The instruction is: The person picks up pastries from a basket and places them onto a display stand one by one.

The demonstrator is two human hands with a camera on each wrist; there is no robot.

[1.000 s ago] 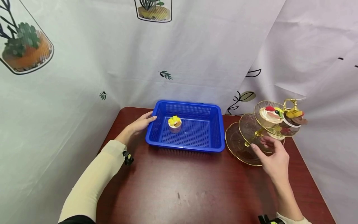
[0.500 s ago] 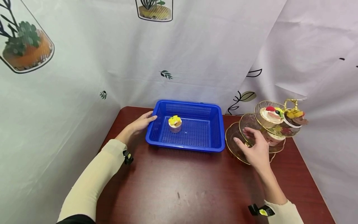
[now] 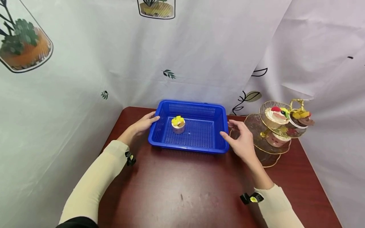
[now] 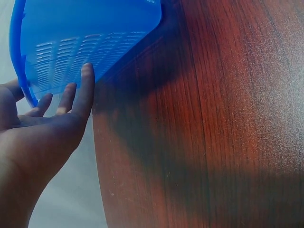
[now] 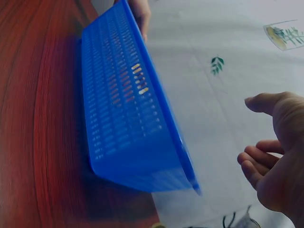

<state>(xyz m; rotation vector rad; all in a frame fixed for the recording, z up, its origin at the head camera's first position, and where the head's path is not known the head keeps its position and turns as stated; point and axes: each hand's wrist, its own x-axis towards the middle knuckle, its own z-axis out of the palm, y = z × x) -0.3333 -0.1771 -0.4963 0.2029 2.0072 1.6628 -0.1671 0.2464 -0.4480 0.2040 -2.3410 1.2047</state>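
Note:
A blue plastic basket (image 3: 186, 148) sits on the table with one cupcake (image 3: 178, 125) topped with yellow pieces inside, toward its left end. My left hand (image 3: 142, 124) grips the basket's left rim, thumb over the top. The left wrist view shows its fingers (image 4: 85, 88) against the slotted outer wall. At the opposite end, my right hand (image 3: 242, 139) holds nothing, thumb and fingers spread close to the right rim. In the right wrist view, a gap separates that hand from the basket (image 5: 137, 161).
To the right stands a three-tier glass stand (image 3: 253, 128) with gold rims and a gold handle. Two cupcakes, one cream (image 3: 275, 118) and one chocolate (image 3: 300, 121), sit on its top tier. Another cupcake (image 3: 276, 140) is on the middle tier. A printed curtain (image 3: 199, 63) hangs behind the table.
My right hand has moved left from the tiered stand to beside the basket's right rim. The left hand keeps its grip, and the basket stays in place.

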